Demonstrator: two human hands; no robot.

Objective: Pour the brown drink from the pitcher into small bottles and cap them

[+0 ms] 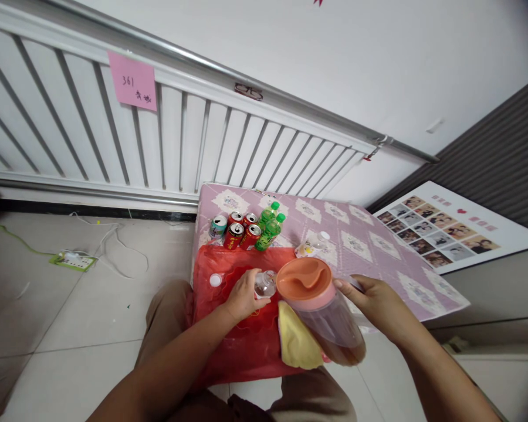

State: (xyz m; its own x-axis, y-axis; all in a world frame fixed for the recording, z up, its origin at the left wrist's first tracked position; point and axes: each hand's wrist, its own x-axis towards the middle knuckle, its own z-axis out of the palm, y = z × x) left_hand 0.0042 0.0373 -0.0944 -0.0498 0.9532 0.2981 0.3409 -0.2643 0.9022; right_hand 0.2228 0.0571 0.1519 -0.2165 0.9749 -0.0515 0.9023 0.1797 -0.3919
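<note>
Left hand (245, 294) curled round bottle (266, 284); right hand (379, 303) gripped pitcher (332, 325) by handle (348, 282) — long axis slanted, lid (301, 276) at far left, just beside bottle.

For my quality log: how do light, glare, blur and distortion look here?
Head view: indoor light looks soft and fairly even; head view: highlights show on the clear bottle and red plastic cover; head view: digits on the pink note are legible, but lettering on the photo board looks blurred; head view: wide-angle distortion seems likely, with dark right-hand corners.
</note>
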